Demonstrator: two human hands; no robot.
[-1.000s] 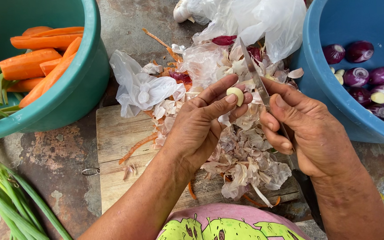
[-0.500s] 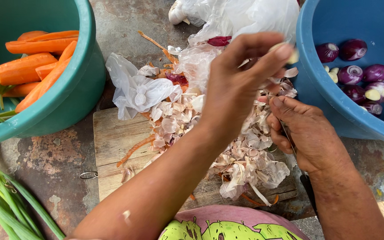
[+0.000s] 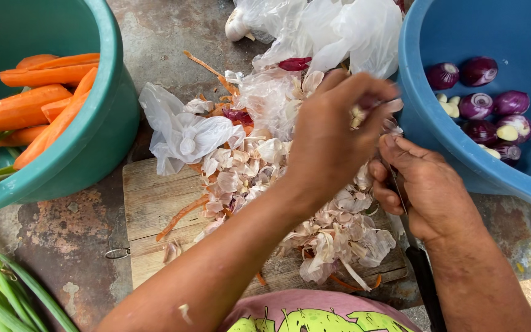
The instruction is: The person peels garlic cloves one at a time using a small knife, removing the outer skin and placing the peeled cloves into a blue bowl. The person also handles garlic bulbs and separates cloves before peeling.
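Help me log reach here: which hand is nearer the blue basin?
Left. The left hand reaches across, its fingertips almost at the blue basin rim; the right hand sits lower, just below the rim.

Stained concrete floor under green basin, blue basin, wooden board, scallions.

A rough home food-preparation spot is shown, probably outdoors or on a floor. A worn wooden cutting board is laid on stained, cracked concrete. At the far left a green plastic basin is filled with peeled carrots; at the far right a blue basin is filled with peeled red onions. Garlic skins are heaped on the board, and green onion stalks are laid at the near left
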